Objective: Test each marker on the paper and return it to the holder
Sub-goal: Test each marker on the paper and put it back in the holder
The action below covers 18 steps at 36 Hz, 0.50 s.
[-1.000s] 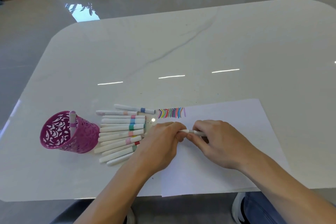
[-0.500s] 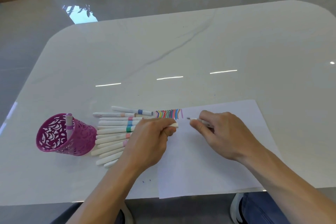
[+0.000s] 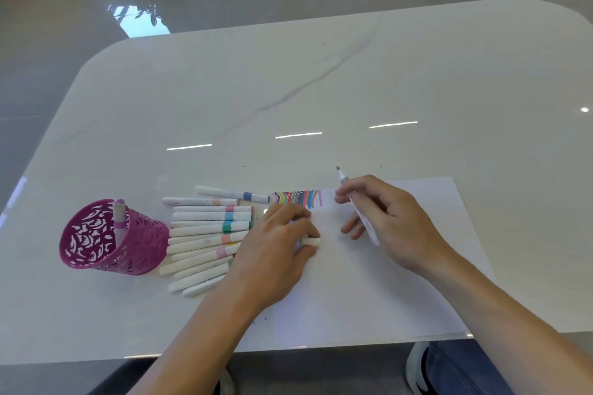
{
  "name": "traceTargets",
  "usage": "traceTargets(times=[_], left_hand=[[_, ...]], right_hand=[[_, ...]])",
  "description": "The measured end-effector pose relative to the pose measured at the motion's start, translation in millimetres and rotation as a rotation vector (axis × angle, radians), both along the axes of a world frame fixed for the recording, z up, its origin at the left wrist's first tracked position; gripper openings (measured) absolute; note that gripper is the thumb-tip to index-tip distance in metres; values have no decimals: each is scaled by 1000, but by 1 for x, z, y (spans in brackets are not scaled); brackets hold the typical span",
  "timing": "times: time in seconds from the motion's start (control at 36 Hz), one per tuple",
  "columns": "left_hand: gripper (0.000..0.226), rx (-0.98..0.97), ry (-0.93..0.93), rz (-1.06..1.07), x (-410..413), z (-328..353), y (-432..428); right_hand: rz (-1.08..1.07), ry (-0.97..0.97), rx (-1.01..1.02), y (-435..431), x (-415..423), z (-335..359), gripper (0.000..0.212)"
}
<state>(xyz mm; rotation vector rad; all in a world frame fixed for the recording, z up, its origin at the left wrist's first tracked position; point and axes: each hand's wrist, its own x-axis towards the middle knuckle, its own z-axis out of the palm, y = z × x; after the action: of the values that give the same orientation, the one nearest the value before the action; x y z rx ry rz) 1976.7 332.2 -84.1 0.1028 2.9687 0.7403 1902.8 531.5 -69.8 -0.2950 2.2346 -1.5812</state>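
Uncapped marker [image 3: 342, 179], tip tilted up & away, is pinched in right hand [image 3: 391, 224] near top edge of paper [image 3: 369, 292], just right of the color strokes [image 3: 296, 197], prob. ready to test. Left hand [image 3: 272, 244] rests on paper w/ fingers curled round the cap [image 3: 310, 241], kept for recapping. Other markers [image 3: 205, 231] lie btwn it & pink holder [image 3: 141, 253].

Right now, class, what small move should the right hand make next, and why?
Probably lower the uncapped marker tip-first onto the paper beside the colour strokes: the right hand holds it tip raised, and the left hand grips its cap.
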Motion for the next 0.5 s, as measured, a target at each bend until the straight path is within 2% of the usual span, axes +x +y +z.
traceTargets(times=[0.11,0.31,0.5], left_hand=[[17,-10,-26,-25,3,1,-1],[14,59,-13,-27,2,1,-4],[10,50,59,-58,1,-12,-1]], right_hand=[[6,-81,-90,-2,-3,-2,36],[28,-28,-9,-8,0,-12,22],[-49,-77,-128,-12,0,-13,9]])
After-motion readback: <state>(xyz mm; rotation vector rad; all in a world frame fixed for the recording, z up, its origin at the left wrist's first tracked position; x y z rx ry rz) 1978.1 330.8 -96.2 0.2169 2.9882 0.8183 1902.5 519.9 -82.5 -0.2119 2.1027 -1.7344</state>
